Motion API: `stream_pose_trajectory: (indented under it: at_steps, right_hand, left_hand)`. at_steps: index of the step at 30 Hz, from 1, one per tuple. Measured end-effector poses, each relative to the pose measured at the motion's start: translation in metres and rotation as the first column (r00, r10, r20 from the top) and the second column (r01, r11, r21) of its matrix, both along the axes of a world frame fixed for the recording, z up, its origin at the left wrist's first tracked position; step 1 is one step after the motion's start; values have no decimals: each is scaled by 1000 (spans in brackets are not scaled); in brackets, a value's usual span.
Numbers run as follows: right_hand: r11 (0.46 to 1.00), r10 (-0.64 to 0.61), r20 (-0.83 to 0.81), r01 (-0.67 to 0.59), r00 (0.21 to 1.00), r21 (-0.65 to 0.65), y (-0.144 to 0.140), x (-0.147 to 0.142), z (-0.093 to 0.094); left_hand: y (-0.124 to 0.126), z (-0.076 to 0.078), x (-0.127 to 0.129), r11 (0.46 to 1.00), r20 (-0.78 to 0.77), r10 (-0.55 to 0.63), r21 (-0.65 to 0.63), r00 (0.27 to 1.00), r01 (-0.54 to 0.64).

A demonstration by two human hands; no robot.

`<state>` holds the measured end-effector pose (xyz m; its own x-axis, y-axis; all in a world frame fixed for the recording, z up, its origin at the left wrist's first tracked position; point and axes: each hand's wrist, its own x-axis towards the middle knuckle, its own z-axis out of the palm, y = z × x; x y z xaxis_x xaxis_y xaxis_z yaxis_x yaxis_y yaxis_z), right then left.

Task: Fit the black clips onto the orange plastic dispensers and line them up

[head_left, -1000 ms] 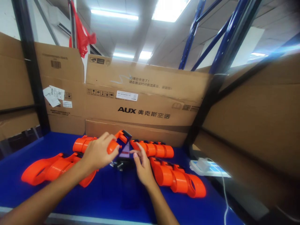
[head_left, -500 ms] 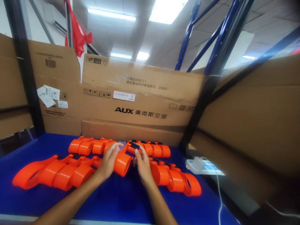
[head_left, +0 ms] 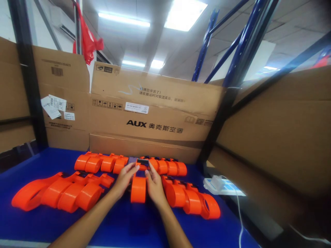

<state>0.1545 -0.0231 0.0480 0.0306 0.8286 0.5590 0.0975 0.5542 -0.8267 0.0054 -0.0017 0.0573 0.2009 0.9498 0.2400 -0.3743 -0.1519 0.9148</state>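
At the frame's centre, we pinch the orange dispenser (head_left: 138, 188) between left hand (head_left: 126, 178) and right hand (head_left: 154, 182), fingers curled; a loose grip could tip it.

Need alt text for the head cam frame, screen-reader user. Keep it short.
Two bare hands, left hand and right hand, hold one orange plastic piece standing on a blue table. Rows of like orange pieces lie left, right and behind. Cardboard boxes wall the back and right; a white power strip sits at right.

Left hand (head_left: 126, 179), right hand (head_left: 154, 184) side by side
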Motion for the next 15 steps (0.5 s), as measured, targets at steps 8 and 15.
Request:
stream_pose_trajectory:
  at_steps: [8, 15]
  right_hand:
    - [973, 77, -83, -94, 994, -212, -9, -5, 6]
    - [970, 0, -1, 0, 1000, -245, -10, -6, 1]
  left_hand:
    - [1, -8, -10, 986, 58, 150, 64, 987, -154]
    - [-4, -5, -8, 977, 33, 171, 125, 985, -174]
